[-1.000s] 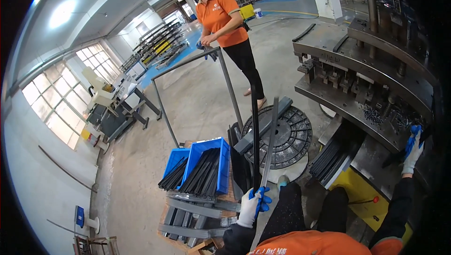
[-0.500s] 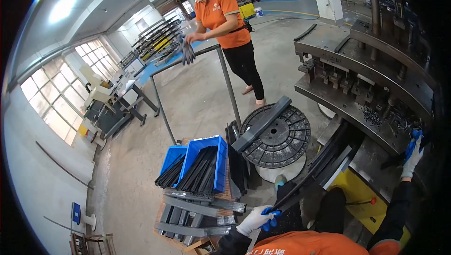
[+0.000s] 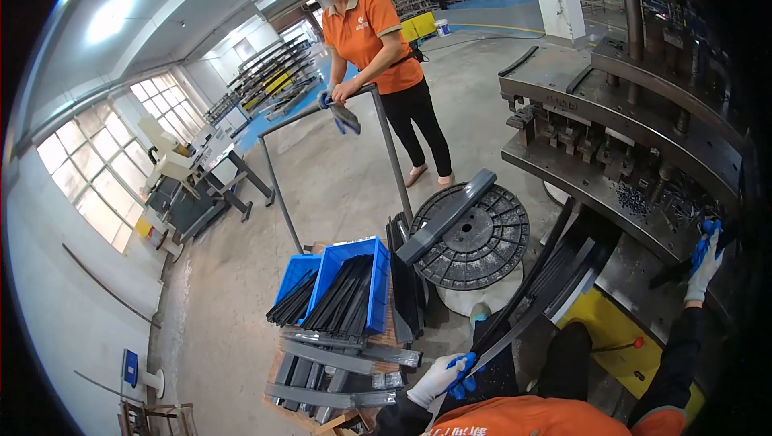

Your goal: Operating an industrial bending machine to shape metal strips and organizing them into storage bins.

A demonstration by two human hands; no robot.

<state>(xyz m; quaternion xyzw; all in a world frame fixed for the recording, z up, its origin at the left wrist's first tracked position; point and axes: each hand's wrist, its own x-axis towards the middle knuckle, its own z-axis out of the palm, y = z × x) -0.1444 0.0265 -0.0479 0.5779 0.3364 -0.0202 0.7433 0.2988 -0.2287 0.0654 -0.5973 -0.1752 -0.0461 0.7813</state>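
Note:
My left hand (image 3: 442, 378), in a white and blue glove, is closed around the near ends of long dark strips (image 3: 507, 331). They slant up and right from my hand toward the press's front. At far right, my right hand (image 3: 706, 266), gloved the same way, is at the edge of the press bed. Its fingers curl around a dark, flat piece (image 3: 669, 273) that is partly lost in shadow. The metal press (image 3: 579, 171) stands over that side, with small dark scraps (image 3: 635, 197) scattered on its lower plate.
Blue bins (image 3: 376, 287) of black strips and wrapped grey bars (image 3: 330, 356) sit on a cart with a metal handle (image 3: 390, 147). A black reel (image 3: 470, 267) carries a grey bar (image 3: 450, 217). Behind the handle stands a person in an orange shirt (image 3: 371, 34), holding gloves.
The strips in my left hand have spread apart, some lifting at the far end. The other person's hands have dropped to the cart handle. My right hand has barely moved.

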